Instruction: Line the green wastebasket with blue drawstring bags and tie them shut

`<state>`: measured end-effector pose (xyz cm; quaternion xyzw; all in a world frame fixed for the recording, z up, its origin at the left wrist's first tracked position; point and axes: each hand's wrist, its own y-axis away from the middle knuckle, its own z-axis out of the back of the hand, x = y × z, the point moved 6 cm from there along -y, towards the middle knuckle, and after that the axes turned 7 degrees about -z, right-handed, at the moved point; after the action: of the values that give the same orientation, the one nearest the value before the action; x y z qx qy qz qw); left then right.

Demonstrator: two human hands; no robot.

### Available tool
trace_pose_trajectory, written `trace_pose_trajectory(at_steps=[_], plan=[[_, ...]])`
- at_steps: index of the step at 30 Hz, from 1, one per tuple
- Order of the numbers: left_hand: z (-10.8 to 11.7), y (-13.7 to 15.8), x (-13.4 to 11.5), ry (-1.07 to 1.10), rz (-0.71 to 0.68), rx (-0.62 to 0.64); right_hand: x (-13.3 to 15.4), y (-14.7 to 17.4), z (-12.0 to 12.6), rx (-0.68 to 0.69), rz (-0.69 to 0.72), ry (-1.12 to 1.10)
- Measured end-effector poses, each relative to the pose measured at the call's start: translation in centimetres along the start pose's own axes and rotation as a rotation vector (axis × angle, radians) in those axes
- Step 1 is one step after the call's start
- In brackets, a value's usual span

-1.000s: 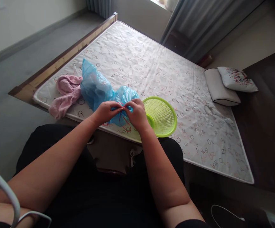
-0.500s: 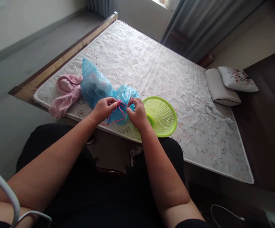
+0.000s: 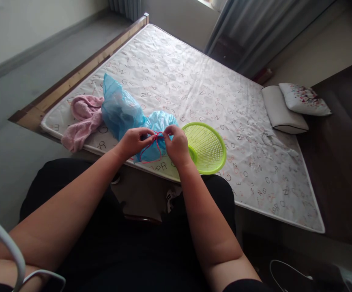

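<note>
Apparently, the work with the red string (image 3: pixel 157 137) is only partly done: it crosses between the hands, but one wide loop hangs slack, and no tight knot is visible. Left hand (image 3: pixel 135 140) and right hand (image 3: pixel 176 146) each pinch the string, in front of the blue plastic bag (image 3: pixel 163 118) on the letter-printed mattress (image 3: pixel 194 93), beside the lime-green basket (image 3: pixel 214 147).

You've got the blue bag (image 3: pixel 123 111) approx. 10 o'clock: thin plastic, glossy, crinkled. Red cord (image 3: pixel 157 138), nr. ctr.: thin, mat'l unclear. At your 3, green basket (image 3: pixel 208 146): smooth plastic, slight gloss. Pink towel (image 3: pixel 84 121), 9–10: matt, fuzzy cloth. Mattress (image 3: pixel 170 69), 12: printed fabric, faint sheen. Bed rail (image 3: pixel 81 72), 10: wood w/ visible grain. Curtain (image 3: pixel 252 38), 1: matt cloth.
</note>
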<state>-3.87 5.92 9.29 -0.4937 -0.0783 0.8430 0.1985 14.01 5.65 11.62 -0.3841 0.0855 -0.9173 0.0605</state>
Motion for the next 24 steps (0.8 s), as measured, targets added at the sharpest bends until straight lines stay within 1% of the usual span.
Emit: trace_pose_trajectory(at_steps=[2, 4, 7, 9, 13, 15, 18, 20, 22, 24], plan=[[-0.1, 0.1, 0.2, -0.009, 0.011, -0.006, -0.2, 0.1, 0.3, -0.054, -0.045, -0.078], [-0.2, 0.1, 0.3, -0.022, 0.036, -0.011, -0.2, 0.2, 0.3, -0.071, -0.072, -0.175], [-0.2, 0.2, 0.3, -0.027, 0.078, -0.014, -0.1, 0.1, 0.0, -0.024, -0.088, -0.308], [-0.1, 0.1, 0.2, -0.027, 0.08, -0.023, -0.1, -0.2, -0.3, 0.02, -0.106, -0.36], [0.3, 0.1, 0.1, -0.069, 0.079, -0.057, -0.9, -0.7, -0.6, 0.062, -0.174, -0.494], [0.6, 0.1, 0.4, -0.089, 0.084, -0.096, -1.4, -0.8, -0.7, 0.077, -0.212, -0.534], [1.1, -0.1, 1.0, -0.052, 0.104, -0.158, -1.7, -0.6, -1.1, 0.173, -0.233, -0.473], [1.2, -0.2, 1.3, 0.017, 0.127, -0.16, -1.4, -0.4, -1.3, 0.223, -0.2, -0.385], [1.0, -0.3, 1.3, 0.067, 0.127, -0.118, -0.9, -0.2, -1.2, 0.202, -0.135, -0.283], [0.5, -0.4, 0.9, 0.086, 0.101, -0.056, -0.2, 0.0, -0.8, 0.135, -0.067, -0.208]])
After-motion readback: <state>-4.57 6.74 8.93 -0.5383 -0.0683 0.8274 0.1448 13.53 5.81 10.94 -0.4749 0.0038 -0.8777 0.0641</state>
